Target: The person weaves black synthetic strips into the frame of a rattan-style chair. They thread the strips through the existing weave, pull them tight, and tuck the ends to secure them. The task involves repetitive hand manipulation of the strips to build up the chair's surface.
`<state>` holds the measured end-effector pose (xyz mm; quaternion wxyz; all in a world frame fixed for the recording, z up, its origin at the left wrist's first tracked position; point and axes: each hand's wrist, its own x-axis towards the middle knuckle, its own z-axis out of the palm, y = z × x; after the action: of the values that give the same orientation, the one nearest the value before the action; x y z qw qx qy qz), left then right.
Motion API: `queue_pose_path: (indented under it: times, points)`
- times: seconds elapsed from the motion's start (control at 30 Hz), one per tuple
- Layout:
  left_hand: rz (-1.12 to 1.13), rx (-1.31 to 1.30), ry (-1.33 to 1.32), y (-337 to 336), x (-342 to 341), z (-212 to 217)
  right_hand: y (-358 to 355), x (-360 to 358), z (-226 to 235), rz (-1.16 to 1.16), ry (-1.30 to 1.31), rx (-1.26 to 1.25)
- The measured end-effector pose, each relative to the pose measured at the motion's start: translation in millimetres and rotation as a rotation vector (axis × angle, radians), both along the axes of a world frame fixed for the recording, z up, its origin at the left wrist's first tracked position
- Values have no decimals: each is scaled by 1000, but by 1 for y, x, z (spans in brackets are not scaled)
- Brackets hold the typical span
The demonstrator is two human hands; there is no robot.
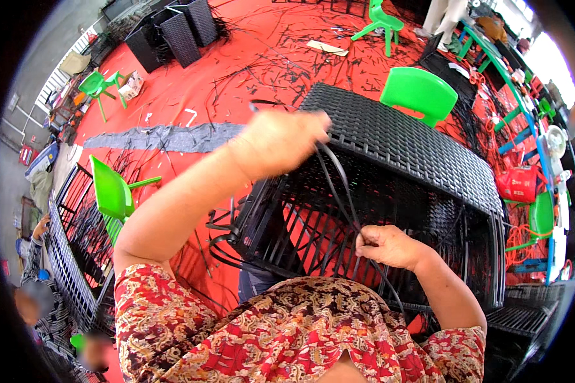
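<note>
A black furniture frame (pixel 300 246) stands in front of me, and dark woven wicker (pixel 396 121) covers its far upper part. My left hand (pixel 284 142), slightly blurred, is closed at the near left edge of this weave. From it a flat black plastic strip (pixel 338 185) hangs in a loop down to my right hand (pixel 393 246). That hand pinches the strip between thumb and fingers, over the open side of the frame. A loose end runs on below it. Part of the strip at my left fingers is hidden.
Green chairs (pixel 418 92) stand around, one just behind the wicker. Black strip scraps litter the red floor (pixel 249 70). Woven planters (pixel 179 35) stand at the back left, and another person works at a woven frame (pixel 76 262) on the left. A cluttered bench (pixel 530 121) runs along the right.
</note>
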<state>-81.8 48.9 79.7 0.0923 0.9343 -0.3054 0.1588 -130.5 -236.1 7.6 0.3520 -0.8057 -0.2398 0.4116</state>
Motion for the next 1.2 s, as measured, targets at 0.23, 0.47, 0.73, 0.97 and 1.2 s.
queue_pose_path:
  times: [0.23, 0.47, 0.73, 0.97, 1.2]
  points:
    - [371, -552, -27, 133, 41, -13, -86, -10, -2, -231, -118, -263]
    - [677, -21, 78, 109, 35, -3, -103, -20, 35, -431, -30, -7]
    - [105, -663, -221, -9, -96, 70, -65, 34, 107, -627, -175, 899]
    - [436, -1486, 298, -120, -82, -87, 13, 90, 129, -465, -142, 1068]
    - [626, -2387, 180, -76, 56, -158, 52, 128, 93, -399, -136, 967]
